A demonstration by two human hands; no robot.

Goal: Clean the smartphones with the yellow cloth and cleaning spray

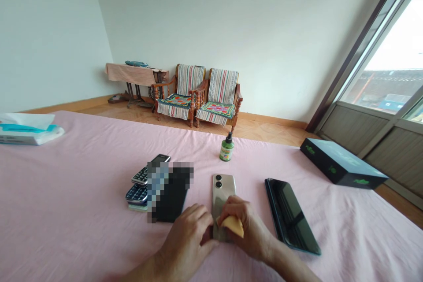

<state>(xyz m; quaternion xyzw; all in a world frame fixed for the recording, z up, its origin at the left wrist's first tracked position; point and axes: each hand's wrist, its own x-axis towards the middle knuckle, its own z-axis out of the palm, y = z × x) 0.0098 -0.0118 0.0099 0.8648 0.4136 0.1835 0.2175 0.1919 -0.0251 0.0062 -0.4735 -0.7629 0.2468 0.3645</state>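
right hand (pixel 246 224) closed around a small yellow cloth (pixel 234 224), fingers curled over it, pad pressed onto the lower back of a gold phone (pixel 223 198). left hand (pixel 188 240) lies flat-ish at the phone's lower left edge, fingers bent against it, apparently steadying; whether it actually pinches the edge cannot be told, the fingertips hide the contact.

gold phone lies face down on the pink cloth-covered table (pixel 82 185), camera end away from the person, roughly centre front.

judged progress: wiping of this phone looks under way, cloth at the near end, upper back with camera lenses uncovered. no smear or wet patch can be made out, so how much of the surface is done cannot be read off.

outward: green bottle (pixel 227 147) upright beyond the phone, cap on. dark phone (pixel 291 216) just right, screen up, apart from the hand. to the left a black device (pixel 172 196), partly blurred, beside a stack of keypad phones (pixel 143 183). dark box (pixel 342 165) far right; tissue pack (pixel 28 128) far left. all of these untouched at this moment.
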